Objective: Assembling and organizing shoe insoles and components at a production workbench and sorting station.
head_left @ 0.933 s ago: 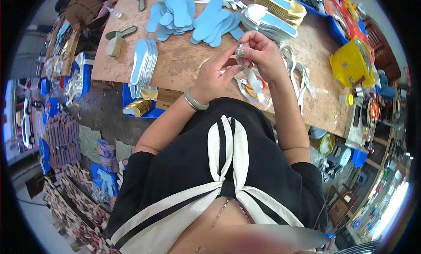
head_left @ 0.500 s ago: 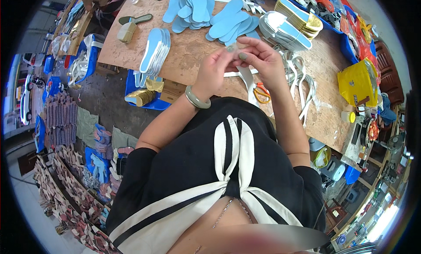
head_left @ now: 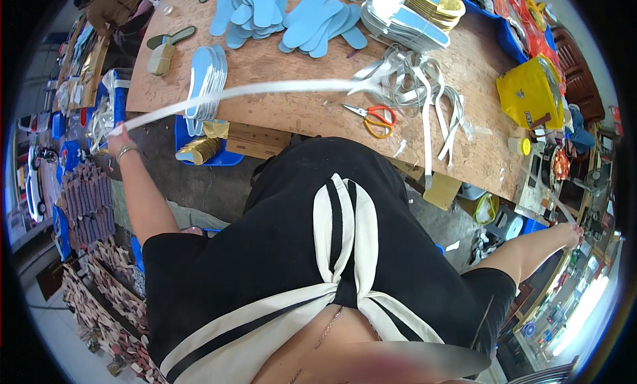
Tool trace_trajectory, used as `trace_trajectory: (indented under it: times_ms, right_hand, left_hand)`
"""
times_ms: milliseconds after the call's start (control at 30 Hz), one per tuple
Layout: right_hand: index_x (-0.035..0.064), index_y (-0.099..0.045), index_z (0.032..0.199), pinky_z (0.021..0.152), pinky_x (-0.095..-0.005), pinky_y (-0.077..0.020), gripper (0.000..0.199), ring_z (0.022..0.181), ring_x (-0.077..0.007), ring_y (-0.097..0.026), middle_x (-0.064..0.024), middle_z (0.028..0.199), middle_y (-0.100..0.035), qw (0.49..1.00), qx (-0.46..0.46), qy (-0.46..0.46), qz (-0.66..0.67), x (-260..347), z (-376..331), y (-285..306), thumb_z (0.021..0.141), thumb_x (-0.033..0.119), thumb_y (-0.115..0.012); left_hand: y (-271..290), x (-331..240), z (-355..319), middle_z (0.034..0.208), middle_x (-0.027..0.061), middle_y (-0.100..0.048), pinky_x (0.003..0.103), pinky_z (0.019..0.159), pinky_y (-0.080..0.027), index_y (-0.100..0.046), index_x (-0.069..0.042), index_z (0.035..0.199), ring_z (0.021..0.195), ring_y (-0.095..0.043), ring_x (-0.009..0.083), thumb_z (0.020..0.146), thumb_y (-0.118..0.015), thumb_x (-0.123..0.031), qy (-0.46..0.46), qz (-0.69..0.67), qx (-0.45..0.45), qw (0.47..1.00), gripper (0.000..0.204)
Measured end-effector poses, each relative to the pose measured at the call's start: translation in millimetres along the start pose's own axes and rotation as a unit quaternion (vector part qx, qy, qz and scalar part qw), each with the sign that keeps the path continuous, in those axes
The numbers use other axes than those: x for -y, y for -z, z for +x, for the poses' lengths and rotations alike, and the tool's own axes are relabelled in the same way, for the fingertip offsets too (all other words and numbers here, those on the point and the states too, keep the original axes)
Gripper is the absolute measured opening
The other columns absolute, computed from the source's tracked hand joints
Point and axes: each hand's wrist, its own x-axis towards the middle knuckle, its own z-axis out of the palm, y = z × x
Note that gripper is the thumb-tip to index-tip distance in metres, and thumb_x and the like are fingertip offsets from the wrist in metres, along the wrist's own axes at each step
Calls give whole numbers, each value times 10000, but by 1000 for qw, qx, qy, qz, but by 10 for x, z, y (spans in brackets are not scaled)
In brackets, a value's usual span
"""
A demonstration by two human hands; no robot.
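Note:
Out to the far left, my left hand (head_left: 119,142) is closed on the end of a white strip (head_left: 265,87). The strip arches taut over the table and runs into a loose tangle of white strips (head_left: 405,79). My right hand (head_left: 574,237) reaches far out to the right, beyond the table edge, closed on a short pale strip (head_left: 563,208) that trails up from it. Orange-handled scissors (head_left: 379,121) lie near the table's front edge, blades a little apart. Under the arching strip stands a stack of blue-topped white insoles (head_left: 206,82).
Blue insole pieces (head_left: 318,22) lie heaped at the back of the wooden table (head_left: 285,112). White and gold insole stacks (head_left: 405,26) stand beside them. A yellow bag (head_left: 527,95) and a yellow-lidded jar (head_left: 519,146) sit at the right. A blue bin (head_left: 225,157) hangs below the front edge.
My hands were together over the table with a white strip between them. They have swung wide apart, the left one drawing a long strip out. The scissors now show in full.

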Motion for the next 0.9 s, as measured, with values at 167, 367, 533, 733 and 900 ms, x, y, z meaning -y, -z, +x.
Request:
trace_trajectory:
  times_ms: [167, 367, 533, 733, 900]
  right_hand:
    - [-71, -600, 979, 799, -353, -502, 282, 907, -286, -603, -190, 969, -632, 900, 296, 198, -252, -1283, -986, -41, 789, 71, -449]
    - [-30, -641, 1008, 837, -262, -463, 255, 939, -184, -595, -99, 991, -648, 895, 393, -165, -134, -2162, -3212, -483, 762, -30, -577]
    - [74, -616, 1078, 845, -351, -455, 296, 970, -268, -607, -108, 1088, -621, 599, 706, 162, -341, -1885, -5027, -624, 815, 208, -640]
    - [49, -638, 921, 852, -407, -449, 375, 1002, -285, -551, -118, 964, -610, 299, 859, 225, -348, -1595, -6921, 160, 700, 338, -727]
    - [97, -645, 878, 753, -406, -478, 259, 928, -256, -583, -87, 885, -617, 301, 879, 225, -293, -1932, -7141, 495, 725, 298, -699]
  left_hand:
    - [347, 41, -408, 1003, 148, -636, 405, 768, -510, -591, -22, 993, 889, -628, 299, 762, -609, -242, -134, 660, 64, 737, 320]
    - [238, 937, -492, 895, 122, -661, 346, 684, -531, -615, -14, 958, 747, -647, 253, 804, -651, -239, -115, 522, 160, 830, 275]
    - [-1161, 450, -2178, 860, 94, -617, 251, 629, -535, -586, 56, 998, 729, -614, 140, 919, -521, -160, 64, 313, 203, 926, 239]
    - [-1746, 296, -2927, 882, 64, -620, 228, 704, -515, -591, 38, 1030, 764, -606, 109, 915, -544, -140, 43, 265, 276, 923, 217]
    - [-2241, 152, -3617, 1210, 146, -519, 285, 882, -451, -392, -10, 1305, 1056, -538, 180, 837, -615, -103, -7, 278, 409, 869, 527]
